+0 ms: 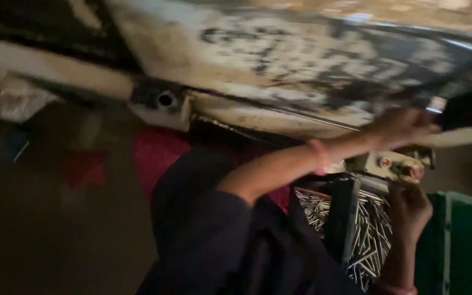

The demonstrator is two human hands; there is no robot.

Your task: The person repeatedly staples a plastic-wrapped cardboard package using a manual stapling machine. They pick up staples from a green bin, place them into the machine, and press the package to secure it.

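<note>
I see the worn panel [301, 60] closing off twelve o'clock; the pin-filled box [356, 229] and green bin [465, 240] block four o'clock. Open floor [55, 229] lies at eight o'clock.

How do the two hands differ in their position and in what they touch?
The left hand reaches up to the stained panel, arm stretched out; the right hand sits lower, by the device with red buttons, above the tray of metal pins. The left looks blurred, the right sharper. Both wrists carry a pink band.

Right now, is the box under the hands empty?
No, the box below the right hand is full of thin shiny metal pins, piled up on both sides of its divider.
</note>
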